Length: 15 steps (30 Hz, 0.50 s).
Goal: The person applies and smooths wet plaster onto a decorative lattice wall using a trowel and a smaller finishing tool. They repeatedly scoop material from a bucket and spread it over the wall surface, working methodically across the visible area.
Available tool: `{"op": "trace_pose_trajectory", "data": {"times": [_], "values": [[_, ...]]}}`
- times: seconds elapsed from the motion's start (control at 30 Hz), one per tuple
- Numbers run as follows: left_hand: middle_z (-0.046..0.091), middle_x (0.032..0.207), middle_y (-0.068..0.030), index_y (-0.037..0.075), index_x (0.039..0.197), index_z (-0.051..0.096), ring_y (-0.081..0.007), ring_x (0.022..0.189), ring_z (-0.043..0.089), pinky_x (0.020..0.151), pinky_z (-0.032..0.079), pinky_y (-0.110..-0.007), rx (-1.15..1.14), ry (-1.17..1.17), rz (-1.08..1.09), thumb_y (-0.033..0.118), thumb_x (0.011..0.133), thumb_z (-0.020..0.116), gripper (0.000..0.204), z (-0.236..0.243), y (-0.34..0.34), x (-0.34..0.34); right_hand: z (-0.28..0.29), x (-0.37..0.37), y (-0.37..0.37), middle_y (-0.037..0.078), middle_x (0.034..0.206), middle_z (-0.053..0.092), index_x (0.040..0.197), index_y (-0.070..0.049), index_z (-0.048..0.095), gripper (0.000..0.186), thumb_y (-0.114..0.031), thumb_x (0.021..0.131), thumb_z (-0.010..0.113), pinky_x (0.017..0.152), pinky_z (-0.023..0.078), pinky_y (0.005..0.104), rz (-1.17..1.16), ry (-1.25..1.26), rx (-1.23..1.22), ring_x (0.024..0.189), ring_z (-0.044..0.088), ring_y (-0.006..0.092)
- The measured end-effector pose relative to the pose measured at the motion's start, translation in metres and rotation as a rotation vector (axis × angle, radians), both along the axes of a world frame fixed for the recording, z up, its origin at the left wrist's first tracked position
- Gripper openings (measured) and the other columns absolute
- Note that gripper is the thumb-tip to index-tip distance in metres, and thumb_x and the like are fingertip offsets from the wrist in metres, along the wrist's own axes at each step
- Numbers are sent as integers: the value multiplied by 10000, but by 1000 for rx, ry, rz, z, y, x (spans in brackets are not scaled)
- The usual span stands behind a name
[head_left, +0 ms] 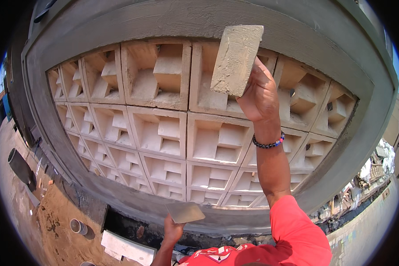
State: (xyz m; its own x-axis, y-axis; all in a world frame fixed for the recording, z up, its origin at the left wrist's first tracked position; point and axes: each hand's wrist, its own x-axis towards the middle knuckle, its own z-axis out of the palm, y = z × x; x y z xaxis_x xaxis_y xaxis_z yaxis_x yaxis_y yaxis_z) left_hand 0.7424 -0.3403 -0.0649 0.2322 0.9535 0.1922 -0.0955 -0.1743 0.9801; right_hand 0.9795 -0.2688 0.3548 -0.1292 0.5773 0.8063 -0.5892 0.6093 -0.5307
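Note:
My right hand (259, 95), with a beaded bracelet at the wrist, is raised and gripping a rectangular mortar-coated float (235, 57), its pale grey, rough face toward me. It is held near the top band of grey plaster (173, 24) above a grid of pale concrete breeze blocks (155, 133); whether it touches the wall I cannot tell. Low at the lower middle, my left hand (173, 228) grips a flat metal plate (185, 212), a trowel or hawk with its handle hidden.
Below the wall are a dark trench (124, 226), white slabs (126, 248), a bucket (77, 227) on sand (55, 226) and a dark upright cylinder (20, 166) at left. Rubble and white sacks (377, 164) lie along the right, beside pale paving (359, 221).

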Motion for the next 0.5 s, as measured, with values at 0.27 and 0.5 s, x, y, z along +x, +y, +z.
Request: {"op": "trace_pose_trajectory", "data": {"times": [0.27,0.5], "values": [[671,1112,-90,-10,1180,626,-188,1015,623,891,496,-329,-23,-258,119,15,839,737,360,46,22,31,-90,82,-57,141,1328,603,1366,-31,511,434,-225,980,557,1043,461,530,153,182,-92,1203,594,321],[680,1093,-113,15,1158,641,-249,1000,656,867,503,-367,543,28,329,52,845,712,323,87,26,65,-184,37,-117,143,1142,604,1237,32,451,500,-74,849,748,895,512,332,-751,-99,-237,1049,601,175]]}}
